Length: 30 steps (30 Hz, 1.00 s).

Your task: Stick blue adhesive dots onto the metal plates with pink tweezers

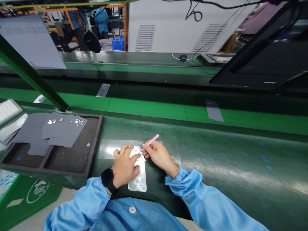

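A pale, shiny phone back panel lies flat on the green bench in front of me, a ring-shaped camera area at its far end. My left hand rests over the panel's left side, fingers spread, its fingertips around the ring. Pink tweezers are pinched in my right hand, slanting down to the ring. At their tip sits a small blue-green piece, partly hidden by fingers; whether the tips grip it, I cannot tell. A clear film strip runs under the panel's far end.
Left of me, a dark divided tray carries several grey panels. Beyond the bench, a green conveyor belt bears a panel and another panel. Small blue bits dot the bench at right. A green post slants across the left.
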Available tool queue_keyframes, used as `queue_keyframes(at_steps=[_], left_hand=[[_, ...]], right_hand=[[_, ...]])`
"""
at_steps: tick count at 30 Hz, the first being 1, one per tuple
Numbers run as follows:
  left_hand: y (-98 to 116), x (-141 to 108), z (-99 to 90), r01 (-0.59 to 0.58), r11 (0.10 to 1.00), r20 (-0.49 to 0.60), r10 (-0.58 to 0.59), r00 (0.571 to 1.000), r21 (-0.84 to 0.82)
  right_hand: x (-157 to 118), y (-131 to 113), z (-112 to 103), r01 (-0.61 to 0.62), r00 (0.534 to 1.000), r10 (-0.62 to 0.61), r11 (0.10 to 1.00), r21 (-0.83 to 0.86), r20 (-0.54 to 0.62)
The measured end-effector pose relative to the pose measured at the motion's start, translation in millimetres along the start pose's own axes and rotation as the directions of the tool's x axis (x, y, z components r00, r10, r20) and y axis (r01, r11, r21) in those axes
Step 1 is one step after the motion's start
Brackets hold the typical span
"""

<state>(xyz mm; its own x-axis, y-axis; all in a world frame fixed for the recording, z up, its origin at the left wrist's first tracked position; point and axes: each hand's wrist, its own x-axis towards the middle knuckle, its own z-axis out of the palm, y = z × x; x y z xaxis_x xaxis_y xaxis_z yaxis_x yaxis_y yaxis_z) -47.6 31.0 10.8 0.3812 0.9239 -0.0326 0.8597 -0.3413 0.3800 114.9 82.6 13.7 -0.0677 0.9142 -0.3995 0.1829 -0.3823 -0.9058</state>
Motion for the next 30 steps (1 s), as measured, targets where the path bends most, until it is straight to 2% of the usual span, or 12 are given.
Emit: queue_keyframes(at_steps=[5,9,14,19,30], left_hand=[[-1.0,-0.7,1.3,-0.015,1.0,-0.005,0.015,1.0,-0.001],[-2.9,-1.3,2.7,-0.024,1.0,-0.003,0.024,1.0,-0.002],[-3.2,-1.7,4.7,-0.031,1.0,-0.009,0.031,0.999,0.001],[-2.3,-2.1,5.4,-0.026,0.999,-0.008,0.026,1.0,0.019],[-0.2,-1.9,3.4,-0.016,1.0,-0.013,0.017,1.0,0.025]], right_hand=[[-4.0,10.6,-5.6,0.1,0.995,-0.1,0.995,0.018,-0.005],[-10.0,15.3,-6.3,0.228,0.974,-0.225,0.968,-0.107,0.041],[-13.8,13.3,-6.4,0.37,0.929,-0.355,0.883,-0.287,0.106],[-14.5,14.9,-6.0,0.439,0.897,-0.421,0.815,-0.378,0.133],[-20.1,25.5,-4.0,0.543,0.828,-0.54,0.707,-0.453,0.15]])
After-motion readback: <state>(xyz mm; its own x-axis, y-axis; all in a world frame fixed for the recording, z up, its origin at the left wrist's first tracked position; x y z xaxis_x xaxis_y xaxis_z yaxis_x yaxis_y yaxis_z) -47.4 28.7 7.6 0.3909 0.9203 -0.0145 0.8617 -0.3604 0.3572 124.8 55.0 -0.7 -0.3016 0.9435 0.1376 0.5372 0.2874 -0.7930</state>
